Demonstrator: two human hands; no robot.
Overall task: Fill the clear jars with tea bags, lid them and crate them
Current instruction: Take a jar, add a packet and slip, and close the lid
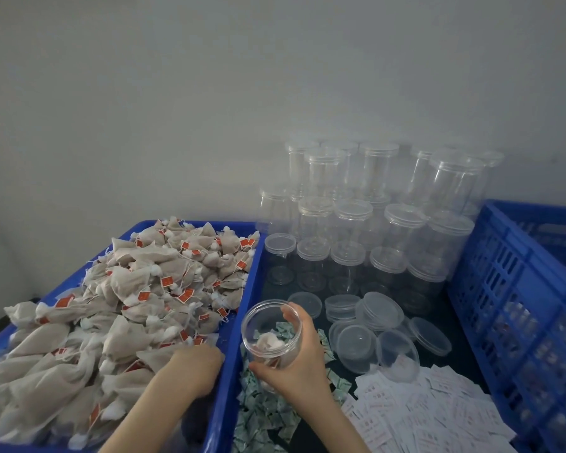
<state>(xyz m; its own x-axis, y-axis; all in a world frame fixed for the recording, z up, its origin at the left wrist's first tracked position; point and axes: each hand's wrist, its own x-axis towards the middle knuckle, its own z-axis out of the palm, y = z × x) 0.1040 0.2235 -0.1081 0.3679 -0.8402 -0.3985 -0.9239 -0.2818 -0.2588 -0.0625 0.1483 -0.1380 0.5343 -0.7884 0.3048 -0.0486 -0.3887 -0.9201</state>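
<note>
Bags point(138, 308): a big heap of tea bags with red tags fills the blue tray point(242, 322) at the lower left of the frame.
Left hand point(193, 367): low in the frame, left of middle, it reaches down into the heap near the tray's right wall. Its fingers are curled into the bags. I cannot tell if they have one yet.
Jar point(270, 331): low in the middle, just right of the tray wall. It is tipped a bit, its mouth open. Only a little is in the bottom, so it looks far from full.
Right hand point(299, 358): it holds the jar, thumb on the near side and fingers curled over the rim.
Lids point(379, 310): loose ones lie to the right of the jar.
Crate point(517, 308): at the right edge.
How to do it well: I think it helps to grab a few bags, lift them clear of the strings, and keep the jar close to the tray so nothing drops.
</note>
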